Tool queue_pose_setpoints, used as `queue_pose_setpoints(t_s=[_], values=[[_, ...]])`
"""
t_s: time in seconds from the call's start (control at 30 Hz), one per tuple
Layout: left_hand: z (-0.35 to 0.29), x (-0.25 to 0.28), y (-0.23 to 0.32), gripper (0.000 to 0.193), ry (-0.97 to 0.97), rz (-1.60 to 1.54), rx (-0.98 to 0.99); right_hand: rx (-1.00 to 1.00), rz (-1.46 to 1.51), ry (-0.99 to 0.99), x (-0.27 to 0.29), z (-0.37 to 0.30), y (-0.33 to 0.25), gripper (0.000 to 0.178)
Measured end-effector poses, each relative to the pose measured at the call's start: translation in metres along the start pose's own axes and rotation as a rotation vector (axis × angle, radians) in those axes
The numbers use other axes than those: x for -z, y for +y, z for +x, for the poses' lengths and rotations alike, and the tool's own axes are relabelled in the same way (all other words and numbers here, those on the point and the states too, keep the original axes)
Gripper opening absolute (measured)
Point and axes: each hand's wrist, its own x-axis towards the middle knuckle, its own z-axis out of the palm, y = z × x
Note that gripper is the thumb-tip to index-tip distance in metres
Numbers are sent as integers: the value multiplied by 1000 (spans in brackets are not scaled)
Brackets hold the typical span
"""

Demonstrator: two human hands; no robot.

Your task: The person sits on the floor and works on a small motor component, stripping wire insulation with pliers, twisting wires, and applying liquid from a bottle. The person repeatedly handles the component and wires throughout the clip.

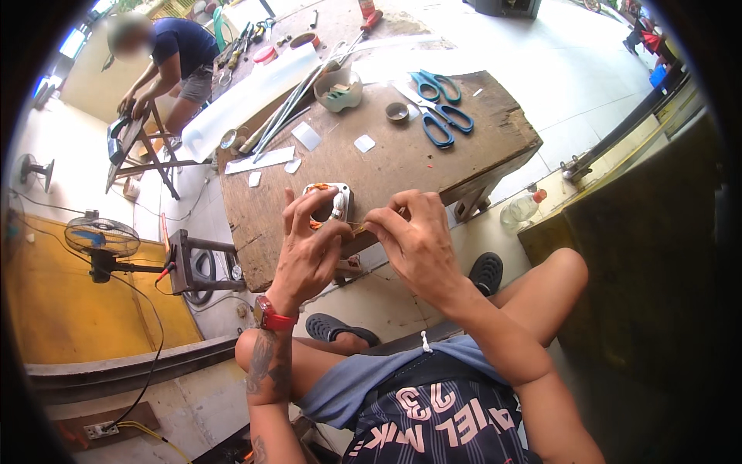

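Note:
My left hand [303, 251], with a red watch on its wrist, grips a small motor stator [345, 199] above the near edge of the wooden bench. The stator has a whitish frame, orange-copper windings and a white wrapped bundle on its near side; my fingers cover part of it. Close on its right, my right hand [418, 241] is closed in a pinch on a thin copper-coloured wire [358, 226] that runs toward the stator. The fingertips of both hands are a short gap apart.
On the bench [471, 131] lie scissors with blue handles [440, 127], a tape roll [397, 114], a pale bowl [352, 97], long metal rods [290, 108] and white scraps [306, 136]. A fan [100, 236] stands left, a bottle [519, 209] right. Another person [182, 58] works at far left.

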Motion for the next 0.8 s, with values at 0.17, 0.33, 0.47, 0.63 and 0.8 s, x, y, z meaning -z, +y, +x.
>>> queue_pose_setpoints(t_s=[0.17, 0.33, 0.47, 0.63, 0.8], values=[[-8, -16, 6, 24, 150, -374, 349, -198, 198, -75, -39, -8, -11, 16], [-24, -27, 17, 41, 188, -93, 300, -194, 104, 104, -59, -14, -3, 11], [-23, -29, 22, 48, 231, 205, 265, -56, 72, 136, -58, -4, 1, 16], [-17, -18, 16, 41, 304, 177, 254, 112, -33, 116, -55, 6, -2, 25], [-11, -10, 5, 26, 373, 59, 261, 195, -54, 47, -51, 8, 1, 30]])
